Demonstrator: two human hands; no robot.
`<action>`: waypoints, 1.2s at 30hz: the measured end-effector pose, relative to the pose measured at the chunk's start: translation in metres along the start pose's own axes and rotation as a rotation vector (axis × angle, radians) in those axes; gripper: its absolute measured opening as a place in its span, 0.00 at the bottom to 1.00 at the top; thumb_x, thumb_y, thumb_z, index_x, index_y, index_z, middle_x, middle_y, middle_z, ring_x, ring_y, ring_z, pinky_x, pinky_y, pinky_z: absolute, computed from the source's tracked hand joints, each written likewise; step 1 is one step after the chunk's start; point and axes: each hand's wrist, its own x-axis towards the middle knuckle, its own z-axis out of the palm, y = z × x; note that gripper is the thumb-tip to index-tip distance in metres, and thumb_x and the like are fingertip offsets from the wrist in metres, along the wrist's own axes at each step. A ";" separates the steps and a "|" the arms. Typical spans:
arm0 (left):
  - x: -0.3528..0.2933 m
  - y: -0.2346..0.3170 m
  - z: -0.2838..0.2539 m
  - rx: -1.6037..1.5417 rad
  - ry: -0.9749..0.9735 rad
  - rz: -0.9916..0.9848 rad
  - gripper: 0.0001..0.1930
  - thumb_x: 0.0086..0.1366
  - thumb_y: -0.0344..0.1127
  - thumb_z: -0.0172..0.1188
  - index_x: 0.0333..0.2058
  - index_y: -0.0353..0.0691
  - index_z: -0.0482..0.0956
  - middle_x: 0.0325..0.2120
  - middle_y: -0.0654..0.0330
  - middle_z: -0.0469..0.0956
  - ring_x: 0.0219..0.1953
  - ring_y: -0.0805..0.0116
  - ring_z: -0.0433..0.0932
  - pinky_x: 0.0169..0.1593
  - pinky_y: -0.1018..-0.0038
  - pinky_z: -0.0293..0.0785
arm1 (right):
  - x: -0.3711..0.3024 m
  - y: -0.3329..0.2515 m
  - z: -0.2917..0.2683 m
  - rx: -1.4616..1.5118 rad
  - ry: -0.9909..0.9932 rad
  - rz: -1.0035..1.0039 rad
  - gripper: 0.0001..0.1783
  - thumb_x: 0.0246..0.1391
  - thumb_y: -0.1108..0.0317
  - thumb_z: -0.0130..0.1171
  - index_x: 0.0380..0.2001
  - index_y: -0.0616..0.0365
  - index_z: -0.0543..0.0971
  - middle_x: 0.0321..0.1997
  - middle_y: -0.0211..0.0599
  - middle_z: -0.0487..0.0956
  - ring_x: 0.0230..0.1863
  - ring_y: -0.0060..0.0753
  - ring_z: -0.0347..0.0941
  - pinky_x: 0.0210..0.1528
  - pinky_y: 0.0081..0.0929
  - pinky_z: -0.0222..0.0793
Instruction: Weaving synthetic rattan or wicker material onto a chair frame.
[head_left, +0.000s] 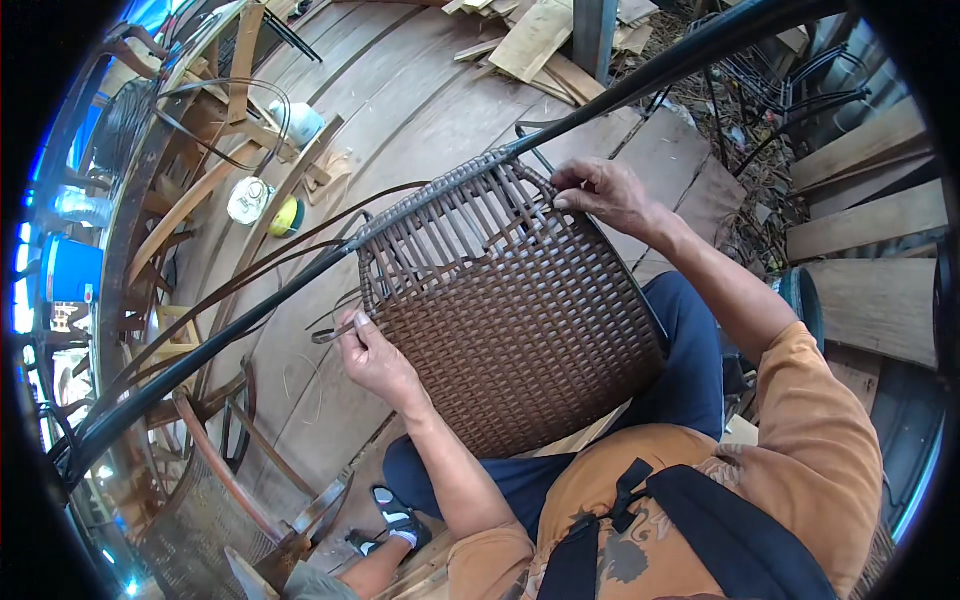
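A brown wicker panel [510, 340] lies tilted across my lap, its weave tight below and looser toward the upper end. Bare lengthwise strips [415, 240] show there, wrapped at the top round a long dark metal pole [270, 308]. At the panel's left edge, my left hand [380, 368] pinches a brown weaving strip [335, 332] that bends out in a small loop. My right hand [612, 200] is closed at the panel's upper right edge, thumb against fingers. Whether a strip lies between those fingertips is too small to tell.
Wooden chair frames [190, 225] and a cane-seated chair [210, 510] stand left. A white tub [250, 200] and a yellow-green round container [287, 217] sit on the board floor. Scrap boards [535, 40] lie ahead; planks [865, 230] line the right. Another person's sandalled foot [400, 515] is lower left.
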 end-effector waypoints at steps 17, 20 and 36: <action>-0.008 0.007 0.009 0.084 -0.004 0.022 0.09 0.62 0.29 0.51 0.37 0.29 0.72 0.31 0.61 0.72 0.34 0.75 0.70 0.42 0.78 0.67 | 0.027 -0.013 -0.010 -0.584 -0.186 -0.451 0.09 0.41 0.65 0.59 0.27 0.57 0.76 0.44 0.46 0.68 0.49 0.47 0.62 0.49 0.36 0.62; -0.007 0.003 0.009 0.107 0.031 0.033 0.10 0.62 0.30 0.51 0.38 0.29 0.71 0.31 0.60 0.71 0.33 0.74 0.70 0.41 0.78 0.66 | 0.023 0.000 -0.006 -0.350 -0.152 -0.416 0.06 0.43 0.69 0.58 0.27 0.57 0.75 0.47 0.48 0.67 0.52 0.51 0.59 0.54 0.39 0.58; -0.010 0.013 0.013 0.120 0.010 0.015 0.07 0.62 0.30 0.51 0.35 0.31 0.71 0.27 0.61 0.70 0.30 0.74 0.67 0.37 0.78 0.66 | 0.027 0.056 -0.005 0.766 -0.351 -0.049 0.17 0.50 0.60 0.56 0.38 0.59 0.70 0.36 0.26 0.69 0.40 0.18 0.64 0.46 0.18 0.59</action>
